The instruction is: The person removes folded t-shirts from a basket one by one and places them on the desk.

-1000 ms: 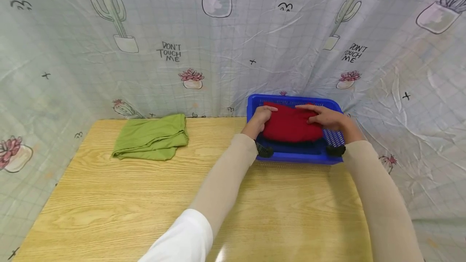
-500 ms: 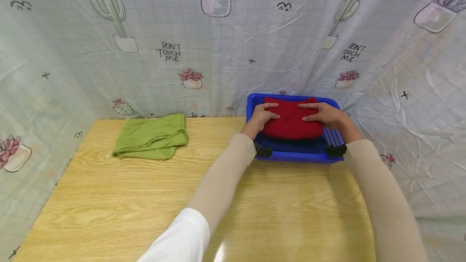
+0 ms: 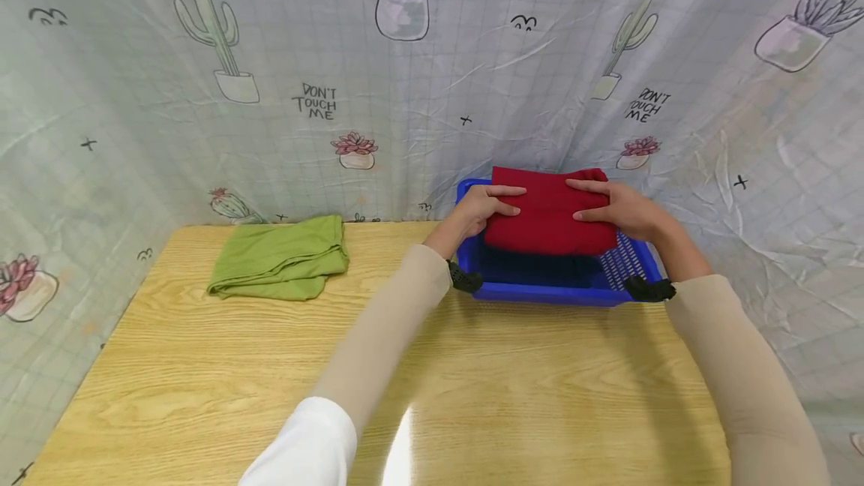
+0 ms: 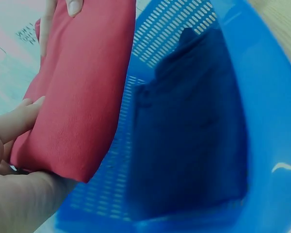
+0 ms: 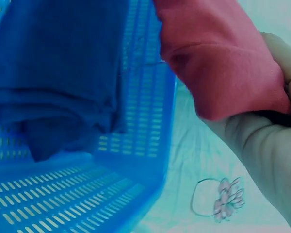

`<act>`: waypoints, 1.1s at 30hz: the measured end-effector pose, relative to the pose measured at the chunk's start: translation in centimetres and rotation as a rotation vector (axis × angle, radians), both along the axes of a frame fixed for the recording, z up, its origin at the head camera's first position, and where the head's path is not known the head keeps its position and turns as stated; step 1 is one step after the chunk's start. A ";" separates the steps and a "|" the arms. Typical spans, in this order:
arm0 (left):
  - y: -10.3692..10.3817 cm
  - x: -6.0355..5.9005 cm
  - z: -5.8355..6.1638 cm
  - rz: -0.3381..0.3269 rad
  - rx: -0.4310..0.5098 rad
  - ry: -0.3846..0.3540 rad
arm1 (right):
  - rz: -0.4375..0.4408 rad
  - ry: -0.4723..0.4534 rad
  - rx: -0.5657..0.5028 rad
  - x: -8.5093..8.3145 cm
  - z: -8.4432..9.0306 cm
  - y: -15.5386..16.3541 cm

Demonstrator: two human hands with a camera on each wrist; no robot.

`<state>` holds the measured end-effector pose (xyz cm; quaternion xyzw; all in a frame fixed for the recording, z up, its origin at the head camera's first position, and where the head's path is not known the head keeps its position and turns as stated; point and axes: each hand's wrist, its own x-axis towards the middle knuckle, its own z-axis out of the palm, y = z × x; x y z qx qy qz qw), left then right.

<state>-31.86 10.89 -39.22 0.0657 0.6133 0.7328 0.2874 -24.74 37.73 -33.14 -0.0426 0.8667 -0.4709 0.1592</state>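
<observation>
Both hands hold a folded red cloth (image 3: pixel 550 220) above a blue plastic basket (image 3: pixel 547 294). My left hand (image 3: pixel 478 207) grips the cloth's left end, fingers on top and thumb at the lower side, as the left wrist view shows. At the other end my right hand (image 3: pixel 628 210) grips it the same way, its thumb under the cloth in the right wrist view. Inside the basket lies a folded dark blue cloth (image 4: pixel 194 126), apart from the red one. Part of the basket's back rim is hidden by the red cloth.
A folded green cloth (image 3: pixel 280 257) lies at the back left of the wooden table (image 3: pixel 236 381). Behind the table hangs a curtain (image 3: pixel 418 96) printed with plants, and it also runs along the right side close to the basket.
The red cloth has risen out of the basket in both hands, and more of the basket's inside shows below it. The green cloth has stayed put.
</observation>
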 end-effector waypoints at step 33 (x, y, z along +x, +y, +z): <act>-15.1 6.4 2.3 0.013 -0.068 0.146 | 0.019 0.258 -0.052 4.6 -1.9 -12.6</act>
